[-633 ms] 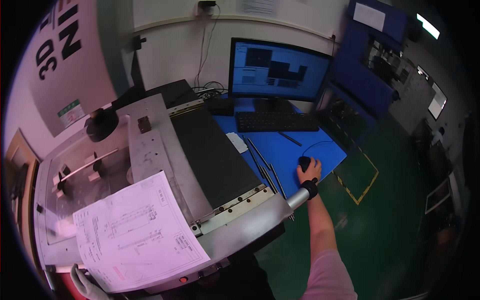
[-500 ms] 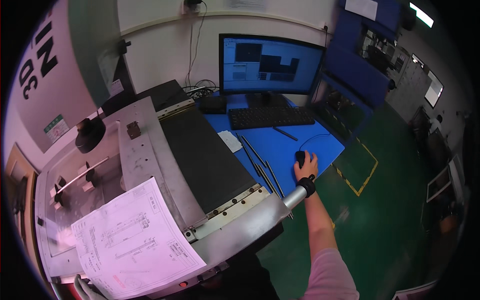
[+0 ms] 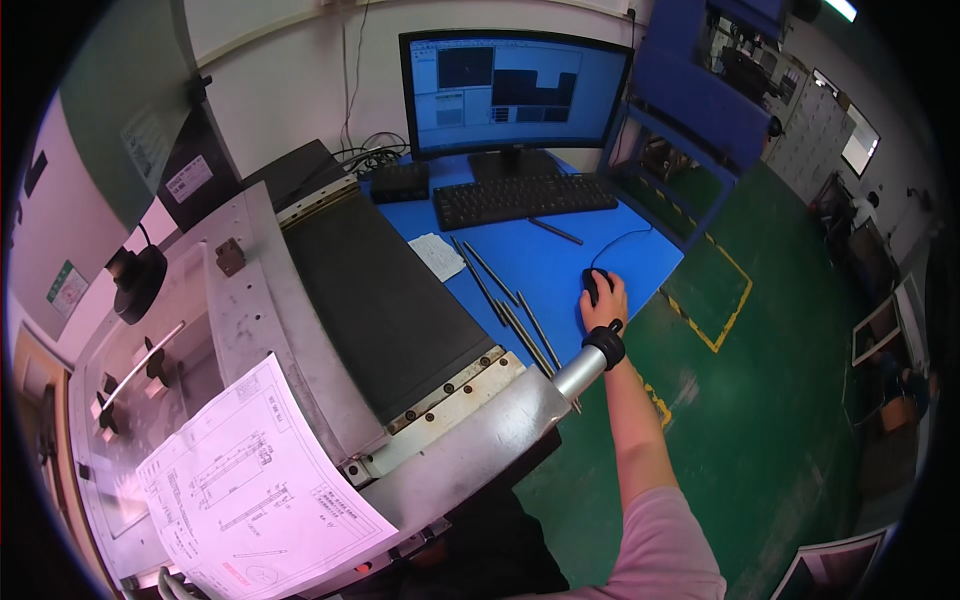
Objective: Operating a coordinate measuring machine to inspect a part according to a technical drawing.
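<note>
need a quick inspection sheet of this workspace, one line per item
surface: blue desk, partly covered
job's things: mouse, keyboard, lit monitor on the desk; drawing on the machine at left
clutter: loose rods, a white rag
grips: right grip over the mouse; left grip at the drawing's lower edge, mostly out of frame
cables: mouse cable curving over the desk; tangle behind the black box
surroundings: green floor with yellow-black tape; spills: nothing seen
</note>
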The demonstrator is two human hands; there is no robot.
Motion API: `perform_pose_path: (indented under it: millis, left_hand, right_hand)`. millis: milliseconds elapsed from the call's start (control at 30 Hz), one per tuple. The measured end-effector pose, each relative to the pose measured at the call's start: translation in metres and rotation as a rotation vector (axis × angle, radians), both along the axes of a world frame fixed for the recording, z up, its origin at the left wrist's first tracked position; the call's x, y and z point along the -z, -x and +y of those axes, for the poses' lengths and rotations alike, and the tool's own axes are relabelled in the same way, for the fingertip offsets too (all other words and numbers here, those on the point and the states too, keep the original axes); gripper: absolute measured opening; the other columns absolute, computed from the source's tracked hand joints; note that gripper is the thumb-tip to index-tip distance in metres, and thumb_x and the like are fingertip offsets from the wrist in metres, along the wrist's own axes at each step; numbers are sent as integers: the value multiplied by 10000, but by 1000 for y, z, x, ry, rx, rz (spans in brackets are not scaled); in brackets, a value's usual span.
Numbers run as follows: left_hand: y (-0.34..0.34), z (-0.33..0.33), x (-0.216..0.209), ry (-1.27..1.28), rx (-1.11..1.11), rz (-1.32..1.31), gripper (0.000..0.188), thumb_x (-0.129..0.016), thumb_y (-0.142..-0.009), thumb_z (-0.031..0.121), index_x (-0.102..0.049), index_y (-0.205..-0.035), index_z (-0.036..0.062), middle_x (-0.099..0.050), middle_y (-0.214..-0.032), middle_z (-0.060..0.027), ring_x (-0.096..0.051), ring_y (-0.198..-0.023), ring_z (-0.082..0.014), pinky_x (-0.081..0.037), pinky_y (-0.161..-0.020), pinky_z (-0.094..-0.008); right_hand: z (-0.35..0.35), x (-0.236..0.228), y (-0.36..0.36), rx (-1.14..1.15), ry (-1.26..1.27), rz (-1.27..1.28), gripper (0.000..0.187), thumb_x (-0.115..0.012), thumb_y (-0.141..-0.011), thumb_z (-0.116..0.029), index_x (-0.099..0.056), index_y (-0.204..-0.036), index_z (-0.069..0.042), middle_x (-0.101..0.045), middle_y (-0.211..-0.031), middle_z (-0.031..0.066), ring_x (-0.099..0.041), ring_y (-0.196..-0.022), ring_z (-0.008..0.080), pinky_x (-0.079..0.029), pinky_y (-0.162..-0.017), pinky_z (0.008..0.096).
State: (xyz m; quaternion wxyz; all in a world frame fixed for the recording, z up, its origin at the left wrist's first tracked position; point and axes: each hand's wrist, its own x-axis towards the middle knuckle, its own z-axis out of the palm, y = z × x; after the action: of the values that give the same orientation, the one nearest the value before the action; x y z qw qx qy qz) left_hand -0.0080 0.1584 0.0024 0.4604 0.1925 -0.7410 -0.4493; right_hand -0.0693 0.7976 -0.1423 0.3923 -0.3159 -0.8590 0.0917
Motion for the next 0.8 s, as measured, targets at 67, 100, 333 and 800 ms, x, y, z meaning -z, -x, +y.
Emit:
perform_pose_path:
  millis: [67, 100, 333, 800]
  left_hand:
    - [0, 2, 0, -13, 1, 10, 154, -500, -753, 104, -568, -822, -16, -538, -691, -67, -465, -564, -125, -359, -458, -209]
    - [-1, 2, -1, -29, 1, 23, 153, -498, -753, 103, -569, -820, -15, -537, -687, -64, -461, -558, -121, -354, -451, -207]
    - [0, 1, 0, 12, -13, 2, 154, -498, -752, 106, -568, -820, -13, -534, -682, -65, -455, -543, -118, -345, -437, -200]
    - [-1, 7, -1, 14, -11, 26, 151, -498, -753, 97, -561, -826, -19, -526, -670, -69, -441, -533, -115, -336, -431, -198]
  right_hand:
    - [-1, 0, 0, 1, 7, -4, 350, -523, -659, -192, -496, -998, -106, -400, -1065, 136, -414, -927, 313, -374, -759, 379]
    - [-1, 0, 0, 1, 11, -6, 351, -524, -658, -191, -497, -997, -106, -400, -1064, 136, -414, -926, 313, -374, -759, 378]
    - [-1, 3, 1, 5, 8, 3, 352, -526, -653, -190, -501, -994, -108, -400, -1063, 137, -415, -925, 313, -375, -759, 383]
    - [4, 3, 2, -8, 15, 1, 372, -528, -646, -194, -498, -1005, -99, -397, -1070, 137, -413, -932, 313, -370, -768, 380]
